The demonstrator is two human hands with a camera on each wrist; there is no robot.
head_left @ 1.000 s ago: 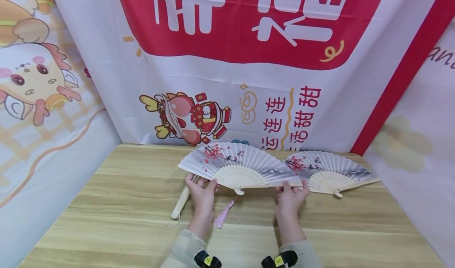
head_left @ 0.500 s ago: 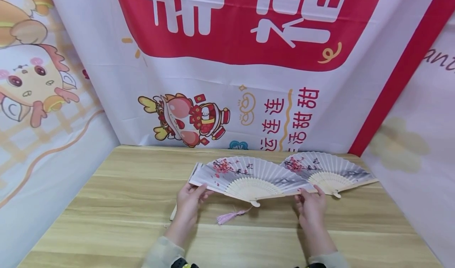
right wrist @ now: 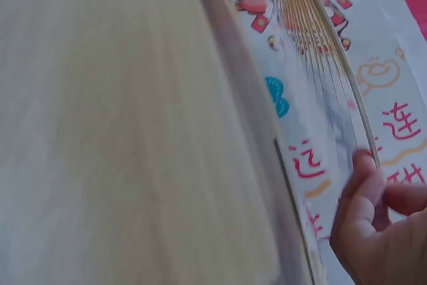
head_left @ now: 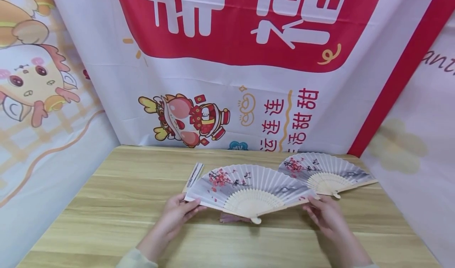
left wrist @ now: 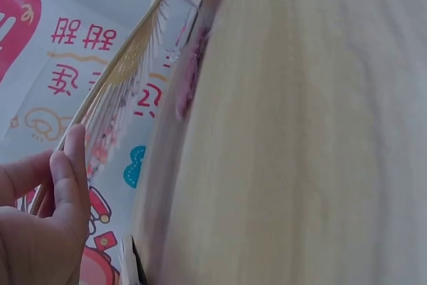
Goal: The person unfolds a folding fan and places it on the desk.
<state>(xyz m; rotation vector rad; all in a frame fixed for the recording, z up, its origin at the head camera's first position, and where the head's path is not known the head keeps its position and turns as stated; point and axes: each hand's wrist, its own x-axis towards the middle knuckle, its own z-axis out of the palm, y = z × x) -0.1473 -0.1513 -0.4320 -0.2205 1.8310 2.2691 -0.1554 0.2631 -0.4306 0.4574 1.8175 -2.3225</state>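
A spread folding fan (head_left: 254, 195), white and grey with red blossoms and pale ribs, is held over the table in the head view. My left hand (head_left: 177, 212) pinches its left end, and my right hand (head_left: 327, 214) pinches the right end. Both wrist views show thumb and fingers on the outer ribs, with the fan (left wrist: 110, 75) raised off the tabletop. Its pink tassel (head_left: 232, 218) is partly hidden beneath the paper. Behind my left hand lies a folded fan (head_left: 193, 175), its lower part covered by the hand and the held fan.
Another spread fan (head_left: 330, 177) with the same print lies at the back right, overlapped by the held one in the head view. The wooden table (head_left: 227, 248) ends at a white and red printed cloth (head_left: 231, 74), with printed side cloths left and right.
Both hands have brought the fan down and nearer to me, and moved farther apart as it spreads wider. More of the folded fan's upper end now shows.
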